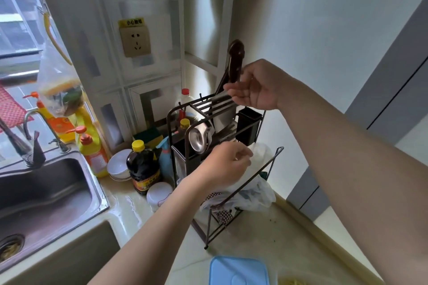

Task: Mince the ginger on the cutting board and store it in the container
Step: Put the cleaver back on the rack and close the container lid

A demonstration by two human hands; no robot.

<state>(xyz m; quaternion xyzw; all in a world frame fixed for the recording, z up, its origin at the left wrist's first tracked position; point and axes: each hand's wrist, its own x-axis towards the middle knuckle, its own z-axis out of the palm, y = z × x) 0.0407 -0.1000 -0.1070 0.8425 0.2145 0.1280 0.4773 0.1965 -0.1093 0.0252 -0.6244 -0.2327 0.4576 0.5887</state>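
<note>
My right hand (254, 90) is open beside the cleaver (235, 62) in the rack (168, 136). I cannot tell if my left hand (228, 164) grips anything. Likely ginger (290, 282) sits unstored beside the lidded container (238, 271).

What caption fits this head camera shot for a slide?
Right hand open at the cleaver standing in the rack; left hand lower, in front.

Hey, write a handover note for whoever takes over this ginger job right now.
Right hand: open, fingers beside the cleaver standing in the rack; contact unclear.
Left hand: curled at the rack's front; blur hides whether it holds anything.
Container: blue lid on, at the counter's near edge.
Ginger, board: out of view.
Done: cannot tell.
Left: take the cleaver, mince, store.
</note>
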